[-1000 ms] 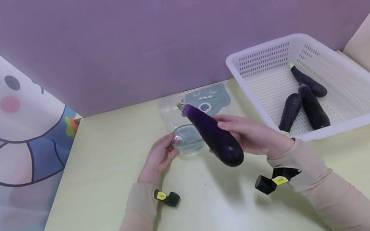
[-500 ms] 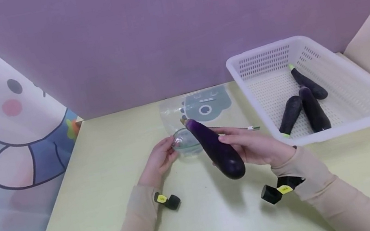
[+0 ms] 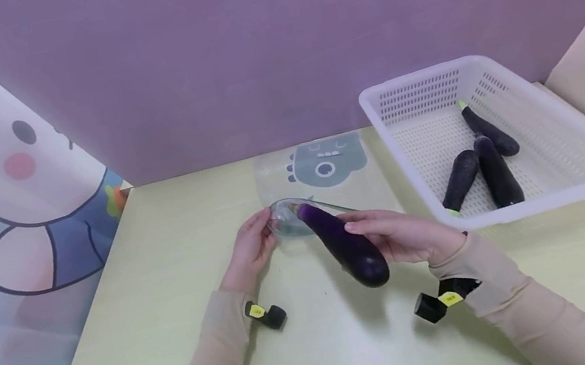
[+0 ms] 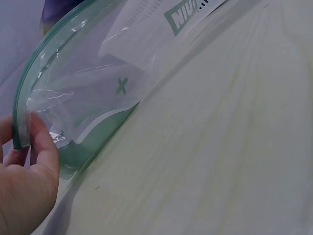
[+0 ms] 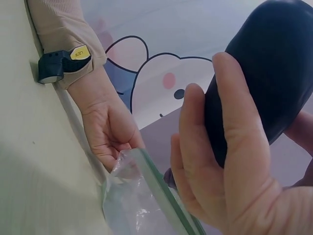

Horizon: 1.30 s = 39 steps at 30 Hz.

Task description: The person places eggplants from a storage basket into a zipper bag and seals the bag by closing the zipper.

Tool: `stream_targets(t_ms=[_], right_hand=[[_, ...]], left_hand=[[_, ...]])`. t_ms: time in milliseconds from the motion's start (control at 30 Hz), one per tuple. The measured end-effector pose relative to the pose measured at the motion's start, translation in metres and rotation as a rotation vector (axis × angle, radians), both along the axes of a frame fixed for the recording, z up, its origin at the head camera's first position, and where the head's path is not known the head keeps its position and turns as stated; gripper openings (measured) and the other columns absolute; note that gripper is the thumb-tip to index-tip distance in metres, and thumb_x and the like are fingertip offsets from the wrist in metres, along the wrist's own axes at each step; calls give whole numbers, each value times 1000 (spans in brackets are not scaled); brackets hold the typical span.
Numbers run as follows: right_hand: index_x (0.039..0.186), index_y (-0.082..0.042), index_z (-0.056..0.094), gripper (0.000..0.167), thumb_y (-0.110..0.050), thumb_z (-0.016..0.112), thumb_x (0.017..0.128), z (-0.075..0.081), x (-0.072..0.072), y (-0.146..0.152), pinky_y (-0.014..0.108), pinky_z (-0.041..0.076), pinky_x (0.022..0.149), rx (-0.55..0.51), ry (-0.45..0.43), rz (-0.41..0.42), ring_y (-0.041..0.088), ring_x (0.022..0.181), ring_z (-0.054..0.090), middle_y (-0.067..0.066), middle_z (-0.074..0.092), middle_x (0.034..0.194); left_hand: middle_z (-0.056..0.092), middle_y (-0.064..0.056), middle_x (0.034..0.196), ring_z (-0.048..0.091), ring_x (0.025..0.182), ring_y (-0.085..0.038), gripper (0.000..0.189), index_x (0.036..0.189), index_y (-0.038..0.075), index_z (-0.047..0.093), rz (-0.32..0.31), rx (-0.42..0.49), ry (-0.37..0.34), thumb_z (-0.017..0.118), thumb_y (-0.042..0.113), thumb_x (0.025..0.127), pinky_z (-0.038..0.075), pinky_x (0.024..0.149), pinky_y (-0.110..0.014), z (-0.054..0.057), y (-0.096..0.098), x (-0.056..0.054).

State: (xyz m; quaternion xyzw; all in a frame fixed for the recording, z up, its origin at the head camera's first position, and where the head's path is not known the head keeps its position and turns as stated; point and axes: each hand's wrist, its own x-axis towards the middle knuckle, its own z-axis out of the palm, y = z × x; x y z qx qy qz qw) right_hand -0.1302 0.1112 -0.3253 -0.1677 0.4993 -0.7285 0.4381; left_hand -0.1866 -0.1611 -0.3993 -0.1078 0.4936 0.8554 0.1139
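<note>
Behind your pale desk [image 3: 324, 359] rises a purple wall [image 3: 246, 53]; a cartoon sheet [image 3: 12, 192] runs along the left edge, and desk surface stretches from there to your left hand [image 3: 249, 252] and on between your forearms. To your right, a white slotted basket [image 3: 565, 196], with three loose eggplants [image 3: 496, 172] inside, puts its near left corner just beside your right hand [image 3: 395, 233]. Ahead of you, the clear bag [image 3: 325, 170], printed with a green creature, lies along the desk, its mouth raised and gaping. The held eggplant [image 3: 341, 242], glossy dark purple with a brownish stem, is tilted above the desk, stem at that mouth (whether its tip is inside, you cannot tell). Your right fingers grip its thick part; your left fingers pinch the mouth's left end by its green strip [image 4: 17, 110].
</note>
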Motion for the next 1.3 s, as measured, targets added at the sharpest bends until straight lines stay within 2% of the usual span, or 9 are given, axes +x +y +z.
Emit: stream_targets(t_ms=[133,300,567,833,1033,1167,1300], right_hand=[[142,9,18,61,-24,47,99,-3,-1,-2,29,57,76,11,-18,1,18,89,67,7,64,102],[137,11,26,56,-23,49,98,-6,-1,-6,24,57,69,20,-20,-6,15,85,68,6,66,97],[126,7,37,43,-22,50,97,-11,-1,-13,20,56,60,68,-31,-53,8,71,64,-1,62,87],[130,10,34,49,-21,51,96,-15,2,-18,23,57,63,103,-46,-78,11,76,64,0,61,91],[130,14,34,50,-19,48,96,-17,3,-19,24,57,64,102,-28,-53,11,75,64,1,62,91],[127,14,39,44,-17,45,96,-17,4,-19,24,57,63,103,-15,-30,10,73,64,1,62,89],[115,6,51,30,-16,44,96,-18,4,-19,24,57,62,113,-21,-22,9,70,63,2,60,88]], left_hand=[[58,3,70,55,60,-3,31,74,13,67,20,6,2,47,10,99,43,50,-9,1,1,0],[58,3,69,56,61,-3,34,74,14,68,26,18,13,46,9,99,43,51,-9,3,2,0],[59,4,67,55,59,-2,36,71,15,69,29,11,57,46,7,98,41,49,-9,5,2,2],[60,3,66,55,59,-3,38,72,14,69,27,11,104,44,3,98,45,53,-10,4,2,4],[61,3,68,56,60,-4,41,70,14,69,37,36,131,42,2,98,47,55,-11,4,2,5],[61,3,69,56,60,-3,40,71,14,69,50,43,130,43,2,98,46,55,-10,5,2,6],[61,4,69,55,60,-2,39,70,15,69,52,33,141,44,3,98,45,55,-10,5,2,8]])
